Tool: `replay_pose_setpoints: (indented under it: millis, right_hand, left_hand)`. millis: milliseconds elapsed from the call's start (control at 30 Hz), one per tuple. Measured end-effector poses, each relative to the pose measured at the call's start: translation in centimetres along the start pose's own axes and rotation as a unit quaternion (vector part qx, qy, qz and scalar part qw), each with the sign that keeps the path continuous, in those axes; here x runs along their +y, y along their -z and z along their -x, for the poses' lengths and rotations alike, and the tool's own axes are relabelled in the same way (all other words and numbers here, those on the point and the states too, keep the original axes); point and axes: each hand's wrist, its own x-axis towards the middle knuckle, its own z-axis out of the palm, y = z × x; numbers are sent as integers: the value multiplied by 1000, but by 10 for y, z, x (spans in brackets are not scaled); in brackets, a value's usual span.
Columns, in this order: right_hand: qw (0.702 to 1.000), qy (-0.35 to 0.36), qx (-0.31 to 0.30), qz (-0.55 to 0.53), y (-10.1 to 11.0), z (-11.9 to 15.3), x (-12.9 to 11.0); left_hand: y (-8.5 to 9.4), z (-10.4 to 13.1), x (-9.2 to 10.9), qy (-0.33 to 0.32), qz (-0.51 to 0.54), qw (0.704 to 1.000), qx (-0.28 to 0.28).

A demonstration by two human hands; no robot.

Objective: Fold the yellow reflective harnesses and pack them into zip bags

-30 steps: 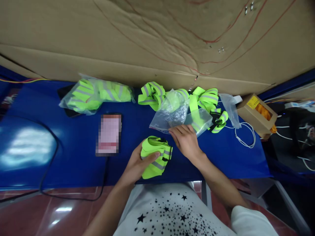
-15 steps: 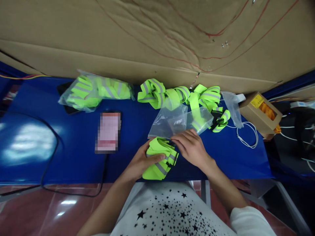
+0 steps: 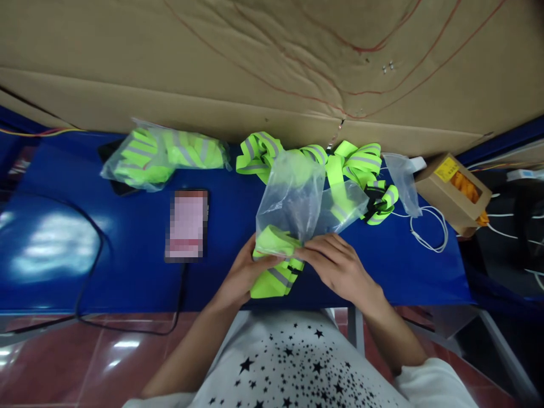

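Observation:
My left hand [image 3: 245, 273] is closed around a folded fluorescent-yellow reflective strap [image 3: 272, 283] with grey stripes and a black buckle. The upper part of the strap lies inside the mouth of a clear plastic bag [image 3: 291, 204]; its lower part sticks out toward me. With fingers pinched, my right hand [image 3: 340, 263] grips the bag's edge at the right of the strap. Another clear bag [image 3: 346, 201] lies just behind that hand. Loose reflective straps [image 3: 357, 161] are heaped at the back, partly seen through the plastic.
Bagged straps [image 3: 170, 156] lie at the back left, on a dark object. A phone [image 3: 187, 226] with a cable rests on the blue table [image 3: 229, 226]. To the right are a coiled white cable [image 3: 429, 229], an empty-looking bag [image 3: 402, 181] and a cardboard box [image 3: 450, 190].
The bag's mouth has been drawn over the strap's upper end and the bag has puffed up. My right hand has moved slightly down and nearer the strap.

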Motion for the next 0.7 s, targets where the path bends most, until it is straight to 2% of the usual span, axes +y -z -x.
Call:
replay_pose_setpoints:
  millis: [67,200,333,467,567,700]
  right_hand:
    - [1000,-8,16,-10,0,4,3]
    - [999,-7,41,14,-1,11,4]
    - [998,14,40,37,-10,14,-1]
    - [999,2,48,17,-20,12,-6]
    - [992,-57,96,-61,-23,8,-8]
    - [959,-164,142,-182,-25,3,-10]
  left_hand:
    - [-1,1,-2,-20,15,1000,-4]
    - [1,3,-2,-21,29,999,-21]
    - [4,-1,-4,-68,49,996,12]
    - [0,-7,-13,-136,-4,990,39]
    - [-6,-11,-17,-152,-7,988,39]
    - [-13,-15,-15,-122,61,990,27]
